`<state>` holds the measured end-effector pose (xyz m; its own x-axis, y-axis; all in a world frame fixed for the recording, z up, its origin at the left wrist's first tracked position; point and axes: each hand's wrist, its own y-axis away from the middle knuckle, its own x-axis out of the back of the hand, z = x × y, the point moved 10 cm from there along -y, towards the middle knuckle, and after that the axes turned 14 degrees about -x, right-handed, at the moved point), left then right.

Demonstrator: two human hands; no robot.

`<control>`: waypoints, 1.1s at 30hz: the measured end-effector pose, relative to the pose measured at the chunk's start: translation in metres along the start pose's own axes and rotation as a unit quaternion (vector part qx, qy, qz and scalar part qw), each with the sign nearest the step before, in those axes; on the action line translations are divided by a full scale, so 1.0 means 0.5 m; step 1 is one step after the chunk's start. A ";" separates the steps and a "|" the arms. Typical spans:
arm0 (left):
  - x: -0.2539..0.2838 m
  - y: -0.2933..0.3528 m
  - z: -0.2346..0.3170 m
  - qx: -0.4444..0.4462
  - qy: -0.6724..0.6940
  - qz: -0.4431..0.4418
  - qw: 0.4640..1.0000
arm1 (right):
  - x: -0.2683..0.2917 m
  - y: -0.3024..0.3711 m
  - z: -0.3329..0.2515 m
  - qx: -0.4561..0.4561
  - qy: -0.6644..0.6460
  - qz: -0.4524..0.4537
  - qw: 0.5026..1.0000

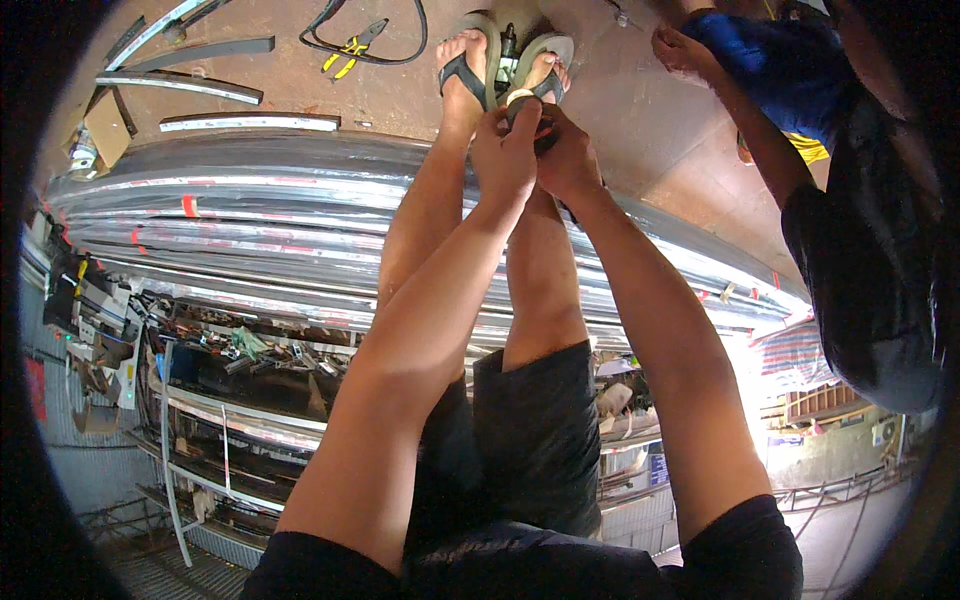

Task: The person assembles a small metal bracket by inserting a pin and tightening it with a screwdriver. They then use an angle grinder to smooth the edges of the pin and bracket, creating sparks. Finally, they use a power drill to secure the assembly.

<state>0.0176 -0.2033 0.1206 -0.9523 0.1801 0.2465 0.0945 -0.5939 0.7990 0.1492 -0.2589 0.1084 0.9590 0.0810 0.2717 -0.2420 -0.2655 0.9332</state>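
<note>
Both my hands meet in front of my sandalled feet. My left hand (503, 155) is closed, its thumb against a small dark thing with a pale rounded edge (520, 97). From the other side my right hand (568, 160) curls its fingers round the same thing. My fingers cover most of it, so its kind does not show. Just beyond, between my feet, stands a dark tool-like object with a pale lower part (507, 60). Yellow-and-black pliers (355, 48) lie on the brown floor to the left, jaws toward the upper right, beside a looped black cable (415, 50).
Long wrapped metal profiles (270, 220) stretch across beneath my legs. Short profile offcuts (250, 123) and a cardboard piece (106, 125) lie at the far left. Another person's arm (755, 140) reaches in at the right. Metal racks (240, 410) hold assorted material.
</note>
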 end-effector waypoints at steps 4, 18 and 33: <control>0.021 -0.016 -0.031 0.063 -0.132 -0.060 0.987 | -0.023 0.016 -0.016 0.048 0.113 0.039 0.992; -0.018 -0.051 0.006 -0.045 -0.324 -0.163 0.931 | -0.031 -0.007 -0.032 0.075 0.358 -0.003 0.931; 0.034 0.028 -0.033 0.200 0.036 -0.322 0.925 | 0.010 0.126 -0.065 0.207 0.278 -0.040 0.937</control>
<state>-0.0022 -0.2212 0.1270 -0.8642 0.3342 -0.3761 -0.4126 -0.0428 0.9099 0.1341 -0.2442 0.1760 0.7185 0.5741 0.3926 0.0162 -0.5782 0.8158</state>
